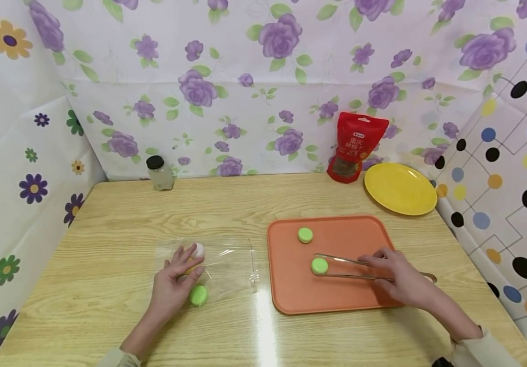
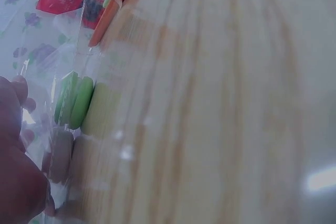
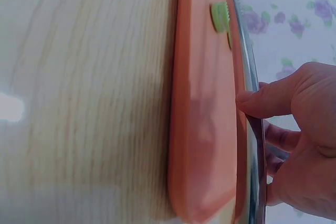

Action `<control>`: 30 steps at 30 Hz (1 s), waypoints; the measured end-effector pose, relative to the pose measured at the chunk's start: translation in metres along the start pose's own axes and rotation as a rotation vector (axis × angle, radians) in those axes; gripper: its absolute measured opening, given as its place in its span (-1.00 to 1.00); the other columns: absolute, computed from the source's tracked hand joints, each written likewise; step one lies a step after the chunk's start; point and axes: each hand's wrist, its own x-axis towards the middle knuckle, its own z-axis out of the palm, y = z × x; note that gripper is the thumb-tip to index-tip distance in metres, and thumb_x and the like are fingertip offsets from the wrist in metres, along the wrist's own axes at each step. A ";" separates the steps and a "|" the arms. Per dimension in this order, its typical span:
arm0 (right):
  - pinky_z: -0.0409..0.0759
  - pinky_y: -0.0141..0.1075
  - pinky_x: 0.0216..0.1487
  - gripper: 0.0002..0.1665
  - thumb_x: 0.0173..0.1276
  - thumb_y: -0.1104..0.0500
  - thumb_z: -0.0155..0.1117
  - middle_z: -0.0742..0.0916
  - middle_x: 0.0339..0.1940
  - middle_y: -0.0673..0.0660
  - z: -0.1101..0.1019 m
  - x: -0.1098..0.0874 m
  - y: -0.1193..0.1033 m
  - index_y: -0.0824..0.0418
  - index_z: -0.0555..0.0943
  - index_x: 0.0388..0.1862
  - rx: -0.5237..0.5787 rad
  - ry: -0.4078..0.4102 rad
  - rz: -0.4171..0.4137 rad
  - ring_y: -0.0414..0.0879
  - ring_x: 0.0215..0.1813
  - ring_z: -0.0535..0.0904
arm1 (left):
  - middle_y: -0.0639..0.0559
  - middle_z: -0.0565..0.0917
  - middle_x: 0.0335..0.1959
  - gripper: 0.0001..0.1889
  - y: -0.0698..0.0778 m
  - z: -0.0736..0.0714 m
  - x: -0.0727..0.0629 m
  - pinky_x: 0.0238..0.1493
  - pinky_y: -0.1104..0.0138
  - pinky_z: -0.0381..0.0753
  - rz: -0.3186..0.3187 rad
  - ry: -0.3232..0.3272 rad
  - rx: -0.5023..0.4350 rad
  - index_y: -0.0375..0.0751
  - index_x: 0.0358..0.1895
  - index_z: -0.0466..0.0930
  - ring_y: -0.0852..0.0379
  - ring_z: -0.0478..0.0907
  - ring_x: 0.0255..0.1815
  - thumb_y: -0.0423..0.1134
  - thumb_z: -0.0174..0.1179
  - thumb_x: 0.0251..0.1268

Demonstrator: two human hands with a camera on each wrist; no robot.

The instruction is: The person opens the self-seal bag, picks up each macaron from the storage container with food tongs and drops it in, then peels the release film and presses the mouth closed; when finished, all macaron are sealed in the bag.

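Observation:
My right hand (image 1: pixel 398 275) grips metal tongs (image 1: pixel 352 277) over the orange tray (image 1: pixel 286 300). The tong tips stand on either side of a green macaron (image 1: pixel 319 265); whether both touch it I cannot tell. A second green macaron (image 1: pixel 305 235) lies farther back on the tray. On the left, my left hand (image 1: pixel 174 278) rests on a clear plastic bag (image 1: pixel 231 265), fingers spread. Around that hand, a green macaron (image 1: pixel 199 295) and a white macaron (image 1: pixel 198 250) show at the bag, and something yellow is partly hidden under the fingers.
A yellow plate (image 1: pixel 401 188) lies at the back right, beside a standing red pouch (image 1: pixel 357 145). At the back left stands a small jar (image 1: pixel 161 176) with a black lid. Patterned cloth walls border the wooden table (image 1: pixel 227 209) at the back and sides.

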 end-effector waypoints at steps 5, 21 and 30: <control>0.40 -0.24 -0.25 -0.32 0.01 0.55 0.51 0.58 -0.12 0.04 0.001 -0.005 0.006 0.20 0.65 0.15 0.014 0.003 0.031 -0.06 -0.13 0.38 | -0.36 0.47 0.30 -0.79 0.001 0.000 0.000 0.32 -0.42 -0.38 -0.006 0.001 0.004 -0.46 -0.07 0.71 -0.48 0.02 0.49 -0.54 0.33 0.22; 0.35 -0.26 -0.26 -0.34 0.00 0.51 0.55 0.56 -0.19 0.00 0.010 -0.007 0.011 0.25 0.65 0.15 0.008 0.000 0.027 -0.07 -0.19 0.41 | -0.37 0.47 0.30 -0.78 0.003 0.000 0.000 0.32 -0.43 -0.38 -0.001 -0.001 0.003 -0.49 -0.06 0.70 -0.48 0.02 0.49 -0.53 0.34 0.22; 0.38 -0.26 -0.26 -0.34 0.02 0.50 0.54 0.56 -0.17 0.01 0.010 -0.006 0.010 0.23 0.65 0.16 0.010 -0.015 0.039 -0.05 -0.18 0.41 | -0.38 0.46 0.31 -0.77 0.000 0.000 0.000 0.31 -0.43 -0.40 -0.007 -0.012 0.002 -0.51 -0.06 0.69 -0.48 0.00 0.49 -0.53 0.33 0.22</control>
